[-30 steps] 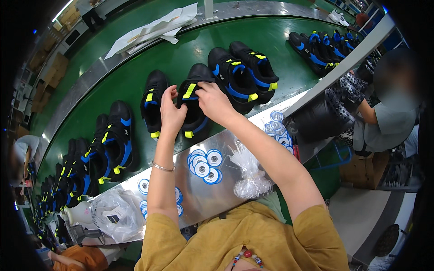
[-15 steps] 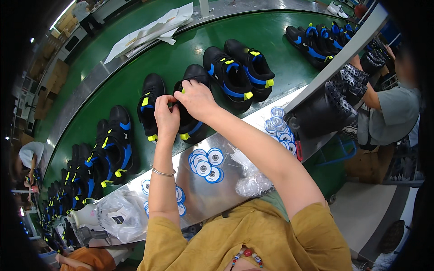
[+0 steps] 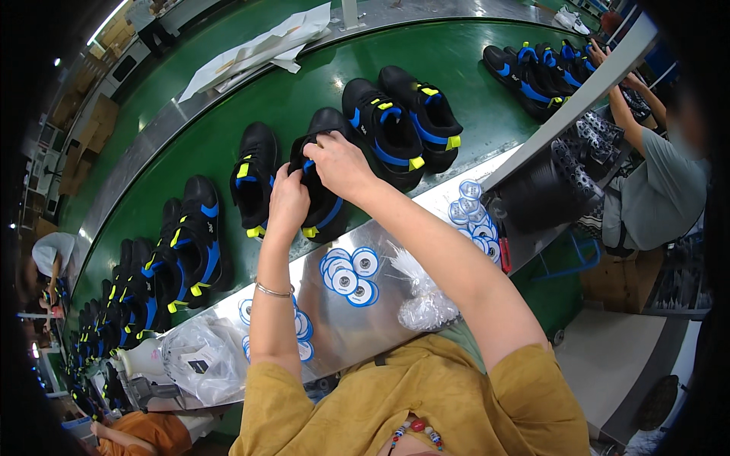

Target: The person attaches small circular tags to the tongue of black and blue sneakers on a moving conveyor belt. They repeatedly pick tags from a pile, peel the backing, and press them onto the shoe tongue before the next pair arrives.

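Note:
Both my hands are at a black shoe [image 3: 328, 210] with blue trim and a yellow heel tab, sitting on the green belt. My left hand [image 3: 289, 204] is closed at the shoe's left side, fingertips pinching a black edge of its upper. My right hand [image 3: 341, 166] is bent over the lacing area, fingers closed on the upper near the tongue. The fingertips partly hide what they grip. Just left stands a matching shoe [image 3: 256, 171], apart from my left hand. A further pair, with its nearer shoe [image 3: 382, 129], sits to the right.
Round blue-and-white tags [image 3: 350, 275] lie on the metal ledge, beside a bundle of clear plastic fasteners [image 3: 426, 304]. A clear plastic bag [image 3: 205, 365] is at the left. More shoes [image 3: 199, 235] line the green belt [image 3: 304, 83]. A co-worker [image 3: 661, 186] sits at the right.
My right hand has shifted slightly right and my left hand a little down and right. A black part of the upper now shows raised between them. The co-worker's arms at right have reached up.

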The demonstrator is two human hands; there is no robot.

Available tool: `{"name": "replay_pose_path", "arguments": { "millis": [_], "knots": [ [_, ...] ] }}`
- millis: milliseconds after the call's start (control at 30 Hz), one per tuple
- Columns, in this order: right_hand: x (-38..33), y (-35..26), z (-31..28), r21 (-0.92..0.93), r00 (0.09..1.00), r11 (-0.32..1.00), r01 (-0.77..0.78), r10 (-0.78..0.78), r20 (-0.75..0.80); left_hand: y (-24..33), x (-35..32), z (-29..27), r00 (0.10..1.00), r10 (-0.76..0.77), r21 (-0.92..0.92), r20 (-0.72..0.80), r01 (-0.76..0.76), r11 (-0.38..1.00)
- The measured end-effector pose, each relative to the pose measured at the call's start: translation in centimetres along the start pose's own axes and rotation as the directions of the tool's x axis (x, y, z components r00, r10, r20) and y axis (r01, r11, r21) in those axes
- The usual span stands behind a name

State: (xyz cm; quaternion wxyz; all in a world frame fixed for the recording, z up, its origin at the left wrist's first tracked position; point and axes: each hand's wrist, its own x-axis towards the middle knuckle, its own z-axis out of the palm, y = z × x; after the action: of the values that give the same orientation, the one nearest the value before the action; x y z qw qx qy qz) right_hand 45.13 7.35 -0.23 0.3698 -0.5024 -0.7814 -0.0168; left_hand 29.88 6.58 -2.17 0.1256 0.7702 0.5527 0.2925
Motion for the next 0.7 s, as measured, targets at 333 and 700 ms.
{"name": "replay_pose_path", "arguments": {
  "millis": [333, 700],
  "knots": [
    [-0.8, -0.8, -0.4, -0.084, 0.986, 0.991, 0.108, -0.097, 0.133, 0.8, -1.5, -1.4, 0.962, -0.097, -0.310, -0.255, 0.014, 0.950],
    [-3.9, 2.9, -4.2, 0.465, 0.874, 0.763, -0.450, 0.484, 0.051, 2.9, 1.8, -1.1, 0.921, 0.371, 0.337, -0.119, -0.314, 0.888]
  ]
}}
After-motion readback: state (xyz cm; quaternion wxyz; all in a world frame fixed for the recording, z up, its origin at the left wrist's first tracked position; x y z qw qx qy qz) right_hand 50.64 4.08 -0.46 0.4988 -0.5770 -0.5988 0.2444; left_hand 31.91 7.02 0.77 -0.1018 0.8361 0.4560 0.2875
